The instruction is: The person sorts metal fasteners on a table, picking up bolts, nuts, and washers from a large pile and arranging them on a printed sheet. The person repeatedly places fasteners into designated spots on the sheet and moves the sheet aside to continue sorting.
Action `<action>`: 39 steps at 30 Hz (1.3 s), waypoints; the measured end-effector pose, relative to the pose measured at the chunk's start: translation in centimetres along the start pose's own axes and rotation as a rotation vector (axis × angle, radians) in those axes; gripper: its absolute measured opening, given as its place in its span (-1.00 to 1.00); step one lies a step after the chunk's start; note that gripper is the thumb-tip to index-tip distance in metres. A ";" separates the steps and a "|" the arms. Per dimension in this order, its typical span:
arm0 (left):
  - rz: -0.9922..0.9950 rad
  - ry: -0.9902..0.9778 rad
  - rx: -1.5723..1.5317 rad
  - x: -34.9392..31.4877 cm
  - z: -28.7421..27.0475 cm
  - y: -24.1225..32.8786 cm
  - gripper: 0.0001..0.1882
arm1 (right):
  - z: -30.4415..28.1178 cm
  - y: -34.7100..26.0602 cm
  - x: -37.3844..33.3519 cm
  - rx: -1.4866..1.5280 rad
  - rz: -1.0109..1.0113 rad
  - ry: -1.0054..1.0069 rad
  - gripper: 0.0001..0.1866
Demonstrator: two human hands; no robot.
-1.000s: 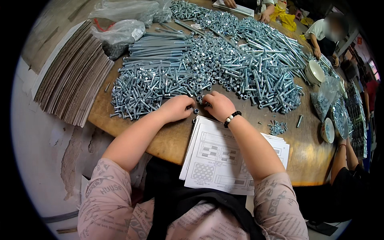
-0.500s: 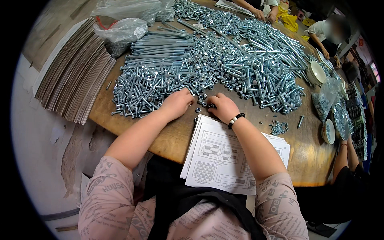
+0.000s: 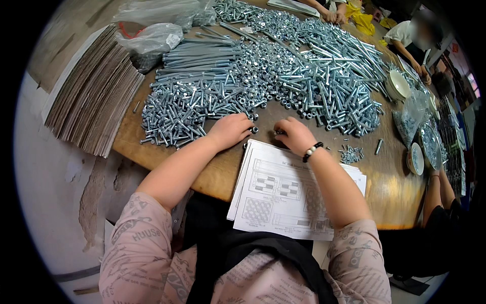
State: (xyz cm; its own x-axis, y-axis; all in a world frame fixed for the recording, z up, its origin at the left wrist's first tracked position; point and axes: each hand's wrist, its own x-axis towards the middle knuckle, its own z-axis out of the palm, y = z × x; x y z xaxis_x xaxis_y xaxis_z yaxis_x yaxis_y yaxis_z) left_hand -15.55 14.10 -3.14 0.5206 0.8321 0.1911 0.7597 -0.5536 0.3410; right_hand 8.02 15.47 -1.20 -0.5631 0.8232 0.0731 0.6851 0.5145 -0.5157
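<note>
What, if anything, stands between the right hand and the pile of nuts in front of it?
Nothing visible: only a strip of table separates the right hand from the nuts. The left hand is off to the side, and the papers lie nearer the person.

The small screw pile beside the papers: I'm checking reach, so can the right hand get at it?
Probably yes: the small screw pile lies uncovered on the table, a short way right of the right hand, with nothing visible blocking it.

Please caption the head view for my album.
Left hand and right hand at a table, before heaped bolts and nuts, printed sheets nearby.
</note>
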 end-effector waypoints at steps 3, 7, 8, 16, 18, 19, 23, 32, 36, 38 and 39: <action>-0.063 0.011 0.008 -0.5 0.1 0.8 -0.77 | -2.7 0.2 -3.2 0.118 0.031 0.060 -0.80; -0.130 0.001 0.050 -0.6 0.1 0.7 -0.78 | -6.2 0.0 -9.2 0.209 0.138 0.061 -0.80; -0.161 0.011 0.017 -0.1 -0.4 1.6 -0.79 | -7.0 0.2 -11.3 0.206 0.175 0.056 -0.79; 0.133 -0.040 -0.401 1.0 -0.6 14.8 -0.77 | -6.7 0.0 -19.5 -0.015 0.155 -0.085 -0.77; 0.206 -0.145 -0.346 0.9 1.3 16.8 -0.76 | -6.3 0.0 -20.0 -0.041 0.164 -0.061 -0.78; 0.225 -0.189 -0.292 0.9 2.0 17.6 -0.75 | -6.1 -0.1 -20.2 -0.043 0.179 -0.040 -0.77; 0.207 -0.241 -0.309 0.9 3.2 19.3 -0.75 | -5.6 -0.3 -20.8 -0.011 0.208 0.064 -0.76; 0.204 -0.207 -0.447 0.7 4.0 19.8 -0.71 | -5.1 -0.4 -20.1 -0.011 0.179 0.065 -0.72; 0.179 -0.190 -0.435 0.3 3.3 19.4 -0.69 | -5.9 -0.7 -20.0 0.032 0.174 0.065 -0.72; 0.163 -0.168 -0.449 0.0 2.7 18.6 -0.70 | -6.6 -1.3 -19.4 0.086 0.244 0.056 -0.71; 0.138 -0.131 -0.470 -0.2 2.2 17.9 -0.70 | -6.8 -1.3 -18.8 0.101 0.240 0.050 -0.71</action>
State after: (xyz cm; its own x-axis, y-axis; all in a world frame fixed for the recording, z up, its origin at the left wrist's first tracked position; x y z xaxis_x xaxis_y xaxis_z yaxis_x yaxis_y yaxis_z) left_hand -1.17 3.90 0.88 0.6716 0.7242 0.1566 0.4384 -0.5588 0.7040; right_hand 20.86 0.95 3.92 -0.3642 0.9311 -0.0205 0.7455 0.2783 -0.6057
